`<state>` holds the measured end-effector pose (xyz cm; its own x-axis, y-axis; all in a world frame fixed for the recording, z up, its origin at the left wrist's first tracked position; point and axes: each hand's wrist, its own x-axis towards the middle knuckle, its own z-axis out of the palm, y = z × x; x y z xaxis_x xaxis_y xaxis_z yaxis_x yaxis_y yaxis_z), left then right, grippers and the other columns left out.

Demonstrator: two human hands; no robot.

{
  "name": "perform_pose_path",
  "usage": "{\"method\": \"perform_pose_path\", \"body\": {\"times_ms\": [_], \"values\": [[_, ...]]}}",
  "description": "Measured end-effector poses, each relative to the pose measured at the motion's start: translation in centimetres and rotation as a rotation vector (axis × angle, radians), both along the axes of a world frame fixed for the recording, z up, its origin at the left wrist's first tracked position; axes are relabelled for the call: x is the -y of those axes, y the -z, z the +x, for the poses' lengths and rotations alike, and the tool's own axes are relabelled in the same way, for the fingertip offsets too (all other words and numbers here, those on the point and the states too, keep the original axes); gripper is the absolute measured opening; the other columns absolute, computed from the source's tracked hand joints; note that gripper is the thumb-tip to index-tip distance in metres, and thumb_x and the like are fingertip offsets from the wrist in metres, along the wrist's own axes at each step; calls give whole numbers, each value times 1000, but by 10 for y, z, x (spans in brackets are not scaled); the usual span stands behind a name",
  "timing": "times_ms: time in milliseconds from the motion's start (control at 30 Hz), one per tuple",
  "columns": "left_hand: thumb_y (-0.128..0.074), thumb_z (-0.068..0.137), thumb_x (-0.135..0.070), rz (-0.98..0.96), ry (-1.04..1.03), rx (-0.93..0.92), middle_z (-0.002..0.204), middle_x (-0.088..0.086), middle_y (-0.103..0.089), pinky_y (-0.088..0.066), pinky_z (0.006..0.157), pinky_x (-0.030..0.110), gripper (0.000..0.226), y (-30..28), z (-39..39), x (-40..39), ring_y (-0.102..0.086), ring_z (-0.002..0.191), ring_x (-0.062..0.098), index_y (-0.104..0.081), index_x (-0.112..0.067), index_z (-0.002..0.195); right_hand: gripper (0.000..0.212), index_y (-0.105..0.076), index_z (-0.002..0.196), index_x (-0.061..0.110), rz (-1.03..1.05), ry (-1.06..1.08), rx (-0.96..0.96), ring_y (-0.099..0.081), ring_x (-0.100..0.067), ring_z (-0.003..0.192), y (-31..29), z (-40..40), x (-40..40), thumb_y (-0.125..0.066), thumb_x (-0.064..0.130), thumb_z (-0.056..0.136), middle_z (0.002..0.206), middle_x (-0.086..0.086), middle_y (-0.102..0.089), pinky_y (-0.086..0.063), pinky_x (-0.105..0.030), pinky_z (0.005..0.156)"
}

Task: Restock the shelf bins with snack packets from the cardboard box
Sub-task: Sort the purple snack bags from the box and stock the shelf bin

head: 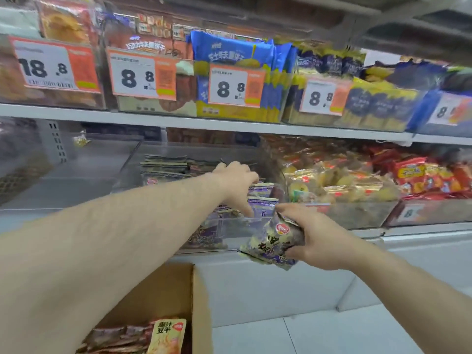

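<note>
My left hand (236,183) reaches into a clear shelf bin (229,236) at the middle of the lower shelf, fingers pointing down onto purple-and-gold snack packets (261,200) lying inside. Whether it grips one I cannot tell. My right hand (310,236) holds a small bunch of the same purple-and-gold packets (270,242) just in front of the bin's front wall. The cardboard box (178,297) stands open at the bottom centre, below my left forearm, with brown and orange-yellow snack packets (166,335) inside.
The bin to the left (84,175) holds almost nothing. Bins to the right hold gold-wrapped snacks (337,182) and red packets (431,175). The upper shelf (204,122) carries biscuit packs behind price tags. A white base panel (281,284) and floor tiles lie below.
</note>
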<state>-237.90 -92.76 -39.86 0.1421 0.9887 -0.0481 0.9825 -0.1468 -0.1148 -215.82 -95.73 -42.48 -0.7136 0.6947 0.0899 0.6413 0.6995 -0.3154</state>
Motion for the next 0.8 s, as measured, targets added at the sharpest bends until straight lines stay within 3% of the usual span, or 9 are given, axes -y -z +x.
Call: {"method": "perform_pose_path", "body": {"times_ms": [67, 200, 367, 533, 633, 733, 800], "values": [[-71, 70, -71, -92, -31, -75, 156, 3, -28, -22, 114, 61, 108, 4, 0, -12, -26, 142, 30, -20, -27, 154, 59, -55, 128, 18, -1, -30, 22, -39, -10, 133, 9, -8, -7, -78, 15, 73, 147, 5, -42, -31, -15, 103], [-72, 63, -77, -130, -44, -177, 159, 6, -23, -24, 106, 74, 126, 17, 6, -20, -37, 139, 38, -5, -27, 156, 44, -57, 108, 22, 35, -85, 32, -50, -12, 111, 21, -15, -15, -75, 16, 68, 119, 7, -52, -44, -30, 93], [-75, 63, -72, -6, -10, -149, 138, 1, -52, -50, 88, 43, 107, 19, 6, -29, -58, 118, 28, -28, -28, 148, 38, -57, 101, 21, 30, -30, -33, -53, -14, 96, 20, -18, -19, -77, 15, 69, 104, 8, -55, -46, -31, 84], [-76, 51, -78, 3, -52, -13, 134, -11, -58, -45, 77, 35, 111, 14, -8, -31, -59, 117, 21, -33, -39, 145, 40, -59, 104, 24, -23, -6, -10, -56, -11, 95, 12, -23, -20, -78, 14, 70, 105, 9, -57, -48, -29, 83], [-78, 52, -76, 29, -74, 80, 135, -12, -58, -44, 80, 36, 109, 20, -12, -30, -57, 119, 20, -34, -41, 145, 38, -60, 99, 27, -92, 15, 27, -62, -7, 89, 3, -18, -26, -80, 14, 70, 99, 13, -64, -53, -30, 78], [-79, 62, -66, 34, -106, 160, 129, -8, -60, -46, 81, 36, 94, 22, -14, -27, -58, 116, 22, -40, -37, 141, 41, -60, 96, 28, -213, 82, -274, -69, 0, 80, -20, -10, -29, -82, 3, 72, 88, 16, -73, -55, -18, 66], [-81, 66, -63, 25, -140, 210, 108, -11, -61, -48, 82, 35, 81, 18, -14, -21, -59, 113, 23, -53, -28, 133, 44, -59, 98, 27, -255, 132, -573, -71, -2, 79, -28, -12, -32, -79, -4, 74, 86, 12, -75, -58, -21, 65]]}}
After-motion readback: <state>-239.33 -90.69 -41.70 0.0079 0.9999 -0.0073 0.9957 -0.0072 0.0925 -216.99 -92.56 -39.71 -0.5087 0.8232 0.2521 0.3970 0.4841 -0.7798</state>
